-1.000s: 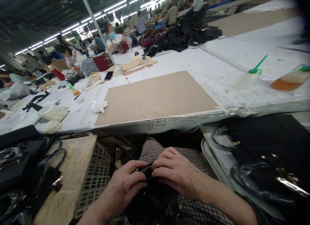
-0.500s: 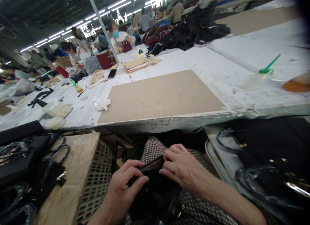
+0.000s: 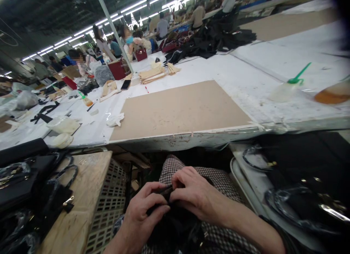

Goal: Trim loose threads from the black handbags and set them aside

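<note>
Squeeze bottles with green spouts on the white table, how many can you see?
3. One clear bottle at the right, one with amber liquid at the right edge, and a small one far left. More may be hidden among the clutter.

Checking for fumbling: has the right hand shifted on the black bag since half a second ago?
Yes. The right hand slid left along the black bag, closing toward the left hand, judged against the checked trousers.

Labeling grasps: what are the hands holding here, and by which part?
Both the left hand and right hand grip a black bag piece on the lap, pinching its upper edge between fingers and thumbs.
</note>
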Action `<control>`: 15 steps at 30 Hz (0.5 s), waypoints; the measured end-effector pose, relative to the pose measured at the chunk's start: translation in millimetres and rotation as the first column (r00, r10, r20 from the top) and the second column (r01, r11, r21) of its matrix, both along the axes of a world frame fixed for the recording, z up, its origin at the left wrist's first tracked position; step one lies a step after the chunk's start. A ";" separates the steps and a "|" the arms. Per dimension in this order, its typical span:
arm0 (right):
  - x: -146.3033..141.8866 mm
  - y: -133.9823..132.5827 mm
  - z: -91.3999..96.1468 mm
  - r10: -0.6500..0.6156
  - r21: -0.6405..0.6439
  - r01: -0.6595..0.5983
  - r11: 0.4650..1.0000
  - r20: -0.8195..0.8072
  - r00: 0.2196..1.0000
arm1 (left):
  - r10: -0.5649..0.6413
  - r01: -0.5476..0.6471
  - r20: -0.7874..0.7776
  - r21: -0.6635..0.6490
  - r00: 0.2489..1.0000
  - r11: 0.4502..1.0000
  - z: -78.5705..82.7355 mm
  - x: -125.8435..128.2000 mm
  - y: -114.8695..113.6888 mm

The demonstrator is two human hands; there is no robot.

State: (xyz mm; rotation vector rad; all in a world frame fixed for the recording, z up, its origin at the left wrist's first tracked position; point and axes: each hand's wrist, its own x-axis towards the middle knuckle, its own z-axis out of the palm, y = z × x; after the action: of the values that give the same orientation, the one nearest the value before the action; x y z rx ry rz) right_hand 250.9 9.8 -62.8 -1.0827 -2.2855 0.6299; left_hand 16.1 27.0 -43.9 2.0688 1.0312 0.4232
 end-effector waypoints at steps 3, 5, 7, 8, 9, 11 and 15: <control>1.6 2.8 -0.2 -0.027 0.019 0.026 0.999 0.042 0.999 | 0.037 -0.037 -0.004 0.008 0.999 0.999 -1.5 -2.1 -1.0; 6.4 3.3 -1.8 -0.072 0.043 0.069 0.997 0.075 0.995 | 0.073 -0.073 0.003 0.010 0.997 0.997 -2.8 -3.4 -2.3; 11.7 2.5 -3.8 -0.117 0.055 0.112 0.992 0.100 0.988 | 0.090 -0.090 0.012 0.008 0.996 0.996 -3.9 -2.9 -3.8; 13.9 1.7 -4.5 -0.136 0.053 0.131 0.990 0.111 0.984 | 0.098 -0.098 0.015 0.008 0.995 0.995 -4.3 -2.0 -4.4; 15.7 0.7 -5.1 -0.152 0.049 0.147 0.988 0.121 0.981 | 0.106 -0.106 0.016 0.009 0.994 0.994 -4.7 -0.7 -4.9; 18.5 -1.4 -5.3 -0.175 0.045 0.170 0.984 0.142 0.974 | 0.123 -0.123 0.011 0.011 0.992 0.992 -5.5 1.6 -4.8; 25.7 -3.4 -4.8 -0.243 0.038 0.240 0.970 0.189 0.951 | 0.154 -0.153 -0.006 0.023 0.988 0.988 -8.0 1.2 -2.6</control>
State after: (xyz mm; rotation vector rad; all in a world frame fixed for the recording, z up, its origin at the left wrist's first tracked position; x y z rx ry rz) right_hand 276.7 6.4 -67.6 -1.4443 -2.2608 0.4255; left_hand 17.3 24.3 -51.9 2.0191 1.2006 0.5065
